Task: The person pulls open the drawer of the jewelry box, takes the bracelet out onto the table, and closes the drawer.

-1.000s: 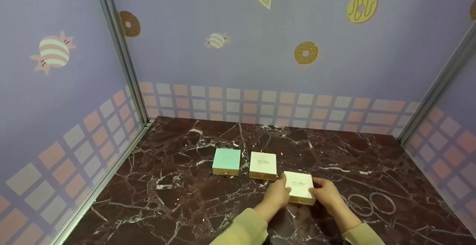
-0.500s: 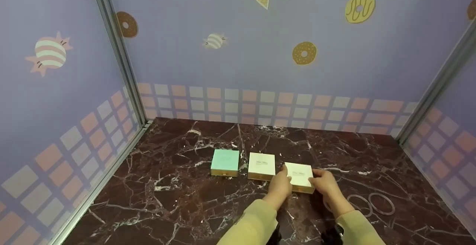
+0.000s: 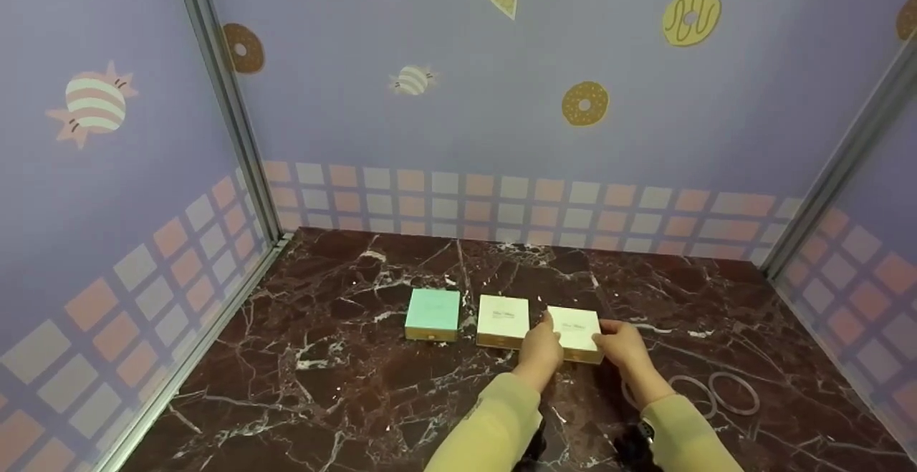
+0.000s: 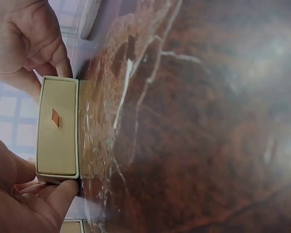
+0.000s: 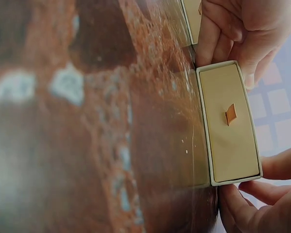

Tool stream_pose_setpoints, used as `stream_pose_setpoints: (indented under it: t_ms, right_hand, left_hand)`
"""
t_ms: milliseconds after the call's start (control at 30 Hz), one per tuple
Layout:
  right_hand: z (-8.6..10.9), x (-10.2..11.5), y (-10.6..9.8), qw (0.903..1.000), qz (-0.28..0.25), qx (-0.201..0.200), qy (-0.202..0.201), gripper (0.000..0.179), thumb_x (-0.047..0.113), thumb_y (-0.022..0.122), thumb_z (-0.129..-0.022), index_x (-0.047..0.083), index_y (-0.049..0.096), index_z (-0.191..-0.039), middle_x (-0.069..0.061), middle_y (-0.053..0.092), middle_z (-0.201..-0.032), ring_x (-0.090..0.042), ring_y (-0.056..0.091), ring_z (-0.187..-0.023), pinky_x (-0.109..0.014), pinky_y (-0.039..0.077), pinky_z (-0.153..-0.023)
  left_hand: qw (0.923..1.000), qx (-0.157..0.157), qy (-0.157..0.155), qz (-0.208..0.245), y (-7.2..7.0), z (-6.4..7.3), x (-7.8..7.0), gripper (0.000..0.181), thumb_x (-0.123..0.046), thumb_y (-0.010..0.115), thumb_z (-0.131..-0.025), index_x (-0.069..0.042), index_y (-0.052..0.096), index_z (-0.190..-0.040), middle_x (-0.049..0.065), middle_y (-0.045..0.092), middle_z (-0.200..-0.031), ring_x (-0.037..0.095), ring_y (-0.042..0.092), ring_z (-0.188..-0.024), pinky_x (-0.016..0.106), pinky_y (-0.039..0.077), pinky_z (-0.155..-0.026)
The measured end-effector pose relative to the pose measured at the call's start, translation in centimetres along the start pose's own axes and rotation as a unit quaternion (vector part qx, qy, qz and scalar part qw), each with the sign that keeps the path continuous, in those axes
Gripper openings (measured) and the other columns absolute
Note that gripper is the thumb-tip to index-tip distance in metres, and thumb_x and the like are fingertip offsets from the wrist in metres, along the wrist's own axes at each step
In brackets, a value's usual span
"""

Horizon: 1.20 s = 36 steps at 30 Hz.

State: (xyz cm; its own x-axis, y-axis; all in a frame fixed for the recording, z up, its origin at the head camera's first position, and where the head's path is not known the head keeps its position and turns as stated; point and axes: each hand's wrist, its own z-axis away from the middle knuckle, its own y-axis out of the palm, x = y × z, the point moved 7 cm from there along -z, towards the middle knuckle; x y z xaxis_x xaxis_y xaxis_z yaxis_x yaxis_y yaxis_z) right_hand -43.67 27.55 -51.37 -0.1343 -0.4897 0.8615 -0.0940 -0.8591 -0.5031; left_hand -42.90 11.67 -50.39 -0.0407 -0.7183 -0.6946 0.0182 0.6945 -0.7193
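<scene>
Between my two hands is a small white drawer box [image 3: 575, 325] with a tan drawer front and an orange pull tab [image 5: 231, 114]. My left hand [image 3: 541, 349] grips its left side, thumb near the top edge. On the opposite side my right hand [image 3: 625, 349] grips it the same way. In the left wrist view the box's drawer [image 4: 58, 141] is closed and its underside lies at the table surface. Just left of it stands a second white box [image 3: 503, 316], close to my left hand. Farther left is a mint-green box [image 3: 433, 310] of the same shape.
Several pale rings [image 3: 734, 393] lie on the dark marbled table [image 3: 344, 379] to the right, partly hidden by my right arm. Purple panels with printed sweets [image 3: 466, 121] rise behind and at both sides, joined by metal posts [image 3: 233, 99].
Both hands have moved the white box away from me across the table, so it now stands nearly level with the other two boxes. Those two boxes have stayed in place.
</scene>
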Motion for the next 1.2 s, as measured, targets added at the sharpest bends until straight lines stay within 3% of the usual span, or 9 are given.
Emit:
stream_pose_setpoints:
  t_ms: [200, 500, 767, 900, 967, 1133, 1200]
  right_hand:
    - [-0.18, -0.14, -0.2, 1.0, -0.004, 0.005, -0.003, 0.047, 0.002, 0.054, -0.097, -0.023, 0.049, -0.137, -0.044, 0.053, -0.136, -0.043, 0.062, -0.117, -0.034, 0.06, -0.088]
    - [-0.43, -0.22, -0.23, 0.9999, -0.008, 0.015, 0.0, 0.048, 0.004, 0.052, -0.101, -0.024, 0.046, -0.139, -0.044, 0.05, -0.14, -0.048, 0.06, -0.122, -0.041, 0.061, -0.094]
    - [-0.42, -0.51, -0.11, 0.9996, -0.025, 0.009, 0.003, 0.047, 0.004, 0.053, -0.1, -0.024, 0.048, -0.138, -0.044, 0.053, -0.137, -0.029, 0.067, -0.104, -0.033, 0.062, -0.084]
    - [-0.3, -0.67, -0.16, 0.9997, -0.022, 0.006, 0.005, 0.047, 0.006, 0.053, -0.101, -0.023, 0.05, -0.137, -0.043, 0.055, -0.136, -0.026, 0.068, -0.102, -0.03, 0.062, -0.082]
    - [-0.21, -0.71, -0.16, 0.9997, -0.023, 0.007, 0.007, 0.047, 0.007, 0.053, -0.102, -0.023, 0.05, -0.137, -0.043, 0.056, -0.135, -0.025, 0.069, -0.1, -0.029, 0.062, -0.081]
    - [-0.03, -0.71, -0.18, 0.9996, -0.024, 0.01, 0.012, 0.048, 0.008, 0.052, -0.102, -0.023, 0.049, -0.138, -0.043, 0.056, -0.134, -0.023, 0.068, -0.098, -0.028, 0.061, -0.079]
    - [0.04, -0.7, -0.24, 0.9996, -0.021, 0.008, 0.015, 0.049, 0.009, 0.052, -0.102, -0.022, 0.048, -0.139, -0.043, 0.056, -0.134, -0.026, 0.069, -0.1, -0.03, 0.062, -0.081]
  left_hand:
    - [0.9998, -0.008, 0.002, -0.02, 0.0, -0.2, -0.2, 0.053, -0.018, 0.059, -0.104, -0.003, 0.047, -0.154, 0.015, 0.076, -0.12, 0.031, 0.074, -0.098, 0.037, 0.063, -0.081]
    - [0.9999, -0.011, 0.005, -0.007, -0.35, -0.08, -0.24, 0.053, -0.017, 0.058, -0.104, -0.003, 0.046, -0.154, 0.015, 0.076, -0.121, 0.03, 0.075, -0.093, 0.032, 0.057, -0.071]
    - [0.9995, -0.022, 0.01, -0.021, -0.35, 0.02, -0.16, 0.052, -0.018, 0.06, -0.104, -0.001, 0.049, -0.151, 0.015, 0.077, -0.115, 0.029, 0.075, -0.093, 0.036, 0.062, -0.078]
    - [0.9993, -0.023, 0.008, -0.03, -0.35, -0.04, -0.15, 0.052, -0.019, 0.06, -0.103, -0.002, 0.05, -0.152, 0.014, 0.078, -0.112, 0.029, 0.075, -0.091, 0.036, 0.062, -0.077]
    - [0.9993, -0.019, 0.008, -0.029, -0.31, -0.09, -0.14, 0.052, -0.018, 0.059, -0.104, -0.002, 0.049, -0.152, 0.015, 0.079, -0.11, 0.027, 0.074, -0.083, 0.035, 0.06, -0.07]
    - [0.9997, -0.005, 0.012, -0.02, -0.17, -0.14, -0.06, 0.051, -0.014, 0.055, -0.106, -0.003, 0.045, -0.155, 0.016, 0.078, -0.102, 0.018, 0.05, -0.057, 0.029, 0.041, -0.054]
    - [0.9999, 0.007, 0.011, -0.001, -0.02, -0.09, -0.02, 0.052, -0.014, 0.052, -0.107, -0.001, 0.041, -0.156, 0.014, 0.076, -0.086, 0.015, 0.038, -0.051, 0.028, 0.034, -0.051]
